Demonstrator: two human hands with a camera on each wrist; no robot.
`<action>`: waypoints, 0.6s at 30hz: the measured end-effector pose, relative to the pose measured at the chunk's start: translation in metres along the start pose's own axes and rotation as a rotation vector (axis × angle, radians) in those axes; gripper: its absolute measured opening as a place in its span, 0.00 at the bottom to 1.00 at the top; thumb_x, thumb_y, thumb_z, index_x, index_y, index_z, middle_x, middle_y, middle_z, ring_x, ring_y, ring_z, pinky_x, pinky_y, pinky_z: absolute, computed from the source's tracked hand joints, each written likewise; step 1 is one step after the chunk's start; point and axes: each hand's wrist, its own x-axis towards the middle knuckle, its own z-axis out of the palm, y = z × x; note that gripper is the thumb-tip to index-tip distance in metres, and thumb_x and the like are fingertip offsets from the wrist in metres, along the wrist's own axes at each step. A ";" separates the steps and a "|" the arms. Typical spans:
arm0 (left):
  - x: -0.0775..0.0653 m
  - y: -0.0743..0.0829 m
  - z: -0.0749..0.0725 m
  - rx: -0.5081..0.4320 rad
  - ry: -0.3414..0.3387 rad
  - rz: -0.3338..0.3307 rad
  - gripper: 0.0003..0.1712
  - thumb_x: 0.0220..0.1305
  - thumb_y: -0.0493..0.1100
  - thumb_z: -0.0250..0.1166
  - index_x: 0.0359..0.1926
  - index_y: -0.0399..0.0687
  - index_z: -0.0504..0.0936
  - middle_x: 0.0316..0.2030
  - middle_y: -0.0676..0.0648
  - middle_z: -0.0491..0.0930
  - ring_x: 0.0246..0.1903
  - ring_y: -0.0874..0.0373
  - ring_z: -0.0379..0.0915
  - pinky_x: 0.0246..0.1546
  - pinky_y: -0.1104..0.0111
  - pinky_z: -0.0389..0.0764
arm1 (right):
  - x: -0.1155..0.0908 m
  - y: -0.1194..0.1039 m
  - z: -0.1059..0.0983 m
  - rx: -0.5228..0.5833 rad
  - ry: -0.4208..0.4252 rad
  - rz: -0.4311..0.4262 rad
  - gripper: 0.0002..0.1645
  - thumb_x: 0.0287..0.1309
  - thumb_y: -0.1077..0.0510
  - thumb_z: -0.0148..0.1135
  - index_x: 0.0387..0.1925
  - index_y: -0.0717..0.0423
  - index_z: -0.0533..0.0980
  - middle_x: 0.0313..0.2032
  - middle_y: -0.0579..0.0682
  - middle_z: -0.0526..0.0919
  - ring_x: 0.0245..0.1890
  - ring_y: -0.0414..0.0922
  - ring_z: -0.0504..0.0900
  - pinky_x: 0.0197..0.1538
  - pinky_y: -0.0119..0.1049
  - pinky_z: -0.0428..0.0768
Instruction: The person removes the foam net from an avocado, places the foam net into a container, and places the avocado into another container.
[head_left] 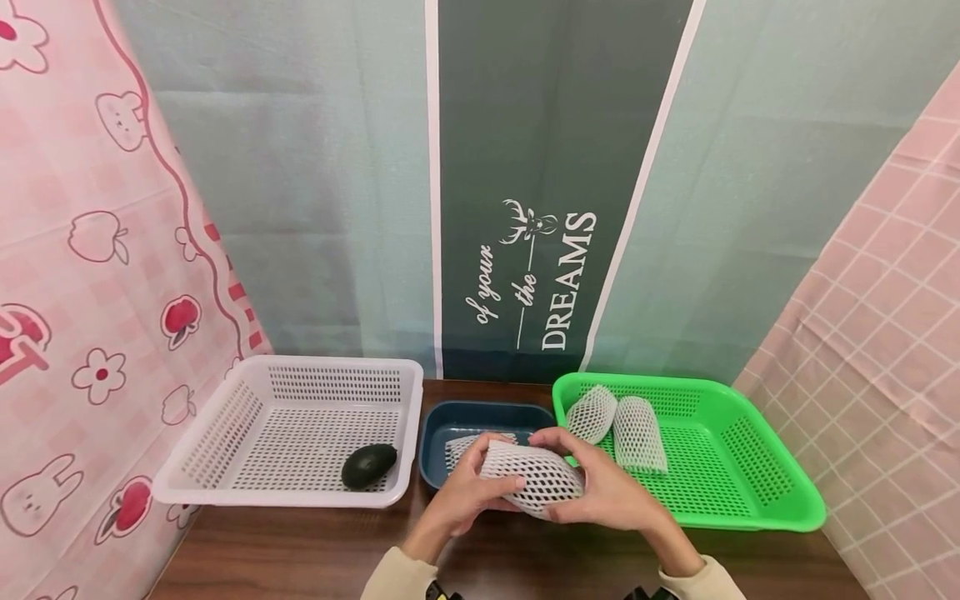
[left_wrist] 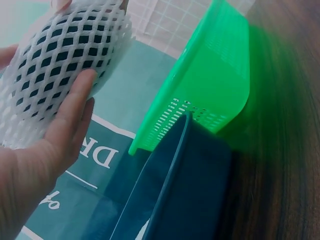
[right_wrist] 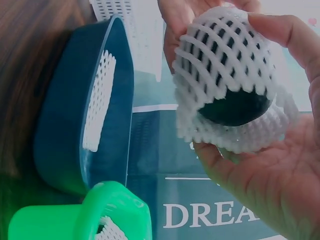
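A dark green avocado in a white foam net [head_left: 531, 479] is held between both hands above the front of the blue bin. My left hand [head_left: 467, 493] grips its left end, with the thumb lying across the net. On the other end, my right hand [head_left: 609, 490] holds the net with its thumb and fingers. In the right wrist view the dark end of the avocado [right_wrist: 237, 108] shows through the net's open end. Inside the blue bin [head_left: 442, 408] lies a white foam net [head_left: 459, 450], partly hidden by my hands.
A white basket [head_left: 247, 492] on the left contains one bare avocado [head_left: 369, 465]. On the right, a green basket [head_left: 780, 467] holds two netted pieces, a tilted one [head_left: 592, 414] and another [head_left: 639, 433] beside it. All stand on a brown wooden table [head_left: 315, 550] before a curtain [head_left: 337, 208].
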 end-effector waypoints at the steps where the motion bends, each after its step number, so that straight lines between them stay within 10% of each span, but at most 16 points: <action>1: 0.000 0.000 -0.001 -0.005 0.005 0.011 0.31 0.51 0.34 0.65 0.54 0.39 0.59 0.47 0.38 0.65 0.40 0.45 0.72 0.33 0.52 0.75 | 0.000 0.002 0.001 0.008 0.016 0.002 0.39 0.36 0.62 0.71 0.53 0.52 0.64 0.47 0.51 0.71 0.40 0.49 0.72 0.36 0.37 0.75; 12: -0.004 0.004 -0.005 -0.023 0.051 0.113 0.31 0.52 0.34 0.65 0.54 0.38 0.57 0.48 0.37 0.63 0.41 0.46 0.70 0.35 0.53 0.75 | -0.004 0.038 0.015 0.393 0.128 0.109 0.42 0.41 0.66 0.69 0.59 0.52 0.60 0.54 0.56 0.64 0.45 0.54 0.71 0.37 0.45 0.77; 18: -0.008 0.008 -0.006 -0.012 0.047 0.119 0.31 0.52 0.32 0.63 0.54 0.39 0.57 0.48 0.38 0.63 0.42 0.46 0.69 0.35 0.53 0.75 | -0.007 0.040 0.019 0.520 0.163 0.034 0.36 0.47 0.71 0.62 0.58 0.61 0.59 0.55 0.62 0.60 0.50 0.57 0.65 0.42 0.46 0.74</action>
